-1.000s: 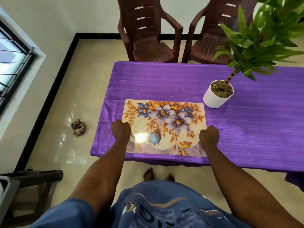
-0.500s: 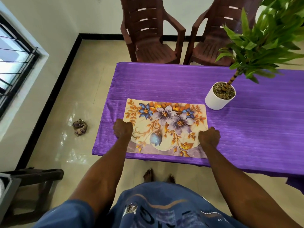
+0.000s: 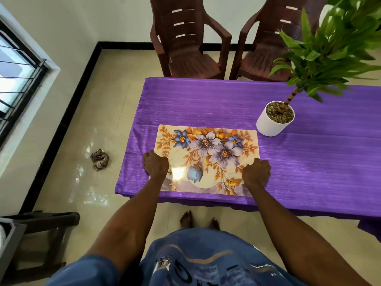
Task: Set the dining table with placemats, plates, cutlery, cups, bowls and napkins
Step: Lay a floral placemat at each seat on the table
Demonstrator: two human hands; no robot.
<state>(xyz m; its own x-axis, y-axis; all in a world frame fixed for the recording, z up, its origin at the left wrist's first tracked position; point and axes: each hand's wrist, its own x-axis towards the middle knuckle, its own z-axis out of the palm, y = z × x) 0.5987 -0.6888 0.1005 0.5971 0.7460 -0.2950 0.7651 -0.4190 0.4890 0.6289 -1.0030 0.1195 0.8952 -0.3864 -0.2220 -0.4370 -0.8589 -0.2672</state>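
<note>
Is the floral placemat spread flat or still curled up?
Spread flat: the placemat lies on the purple tablecloth, all edges down, a hand on each near corner.

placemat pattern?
Floral: purple and blue flowers with orange leaves on cream placemat, seen in the head view.

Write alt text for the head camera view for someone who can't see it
A person's left hand and right hand grip the side edges of a floral placemat lying flat on a purple tablecloth. A potted plant stands beyond its right corner; two brown chairs face the table's far side.
</note>
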